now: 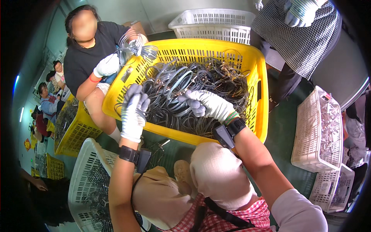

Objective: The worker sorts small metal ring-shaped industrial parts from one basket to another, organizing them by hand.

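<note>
A large yellow basket (pixel 185 136) in front of me is heaped with coiled dark cables (pixel 228 83), some with small brassy ends. My left hand (pixel 133 112), in a striped white glove with grey fingers, is over the basket's near left corner. Its fingers are curled, and thin dark cable strands show on either side of them. My right hand (pixel 210 105), gloved alike, reaches over the middle of the heap. Its thumb and fingers pinch at the end of a pale cable loop (pixel 181 83); the fingertips partly hide the exact spot.
Across the basket's left end, a seated person (pixel 92 50) holds a cable coil (pixel 133 48). Another person (pixel 297 34) stands at the far right. White baskets (pixel 212 21) stand behind, at right (pixel 315 131) with metal parts, and at lower left (pixel 87 185) with coils.
</note>
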The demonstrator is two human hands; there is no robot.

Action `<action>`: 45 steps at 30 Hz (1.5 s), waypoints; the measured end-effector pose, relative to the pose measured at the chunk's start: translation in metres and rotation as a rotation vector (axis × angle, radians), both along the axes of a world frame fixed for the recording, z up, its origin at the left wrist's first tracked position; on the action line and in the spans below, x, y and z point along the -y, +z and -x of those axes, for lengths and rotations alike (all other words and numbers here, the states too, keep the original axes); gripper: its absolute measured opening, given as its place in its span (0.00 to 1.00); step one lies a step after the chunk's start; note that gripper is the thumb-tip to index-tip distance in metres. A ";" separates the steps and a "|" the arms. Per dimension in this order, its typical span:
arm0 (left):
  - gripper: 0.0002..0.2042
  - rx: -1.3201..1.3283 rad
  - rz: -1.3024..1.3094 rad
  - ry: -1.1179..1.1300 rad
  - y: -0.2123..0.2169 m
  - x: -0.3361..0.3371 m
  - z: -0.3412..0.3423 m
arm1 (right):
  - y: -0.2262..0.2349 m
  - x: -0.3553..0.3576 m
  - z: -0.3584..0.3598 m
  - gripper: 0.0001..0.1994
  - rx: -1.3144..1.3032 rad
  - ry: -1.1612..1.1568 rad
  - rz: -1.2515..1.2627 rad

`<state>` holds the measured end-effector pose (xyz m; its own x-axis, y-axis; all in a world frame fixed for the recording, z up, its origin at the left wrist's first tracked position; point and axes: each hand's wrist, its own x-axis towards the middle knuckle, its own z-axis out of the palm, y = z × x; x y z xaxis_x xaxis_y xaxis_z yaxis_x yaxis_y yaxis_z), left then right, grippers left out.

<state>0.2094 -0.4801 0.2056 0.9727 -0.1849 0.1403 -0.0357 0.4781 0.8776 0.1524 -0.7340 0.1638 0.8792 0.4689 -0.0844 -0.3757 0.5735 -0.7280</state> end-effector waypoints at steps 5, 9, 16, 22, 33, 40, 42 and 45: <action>0.11 0.038 -0.132 -0.024 -0.003 0.021 0.009 | -0.003 -0.001 0.002 0.17 0.005 0.039 0.084; 0.07 0.124 -0.278 0.012 0.004 0.026 0.016 | -0.001 -0.004 0.002 0.17 0.053 0.001 0.143; 0.05 0.277 -0.446 0.034 -0.001 0.030 0.021 | 0.002 -0.005 0.004 0.16 0.130 -0.068 0.193; 0.07 0.207 -0.434 0.049 -0.001 0.033 0.022 | -0.004 -0.009 0.000 0.09 0.180 -0.267 0.296; 0.16 0.123 -0.268 0.300 0.000 0.019 0.010 | -0.004 -0.005 -0.004 0.13 0.185 -0.300 0.262; 0.13 -0.051 0.049 0.369 -0.002 -0.002 -0.004 | 0.001 -0.008 -0.002 0.20 0.189 -0.247 0.278; 0.10 -0.193 0.243 0.170 -0.003 -0.001 -0.002 | 0.004 -0.009 0.002 0.21 0.185 -0.233 0.271; 0.09 -0.190 0.192 0.040 0.005 0.012 0.006 | 0.005 -0.008 0.005 0.20 0.201 -0.227 0.376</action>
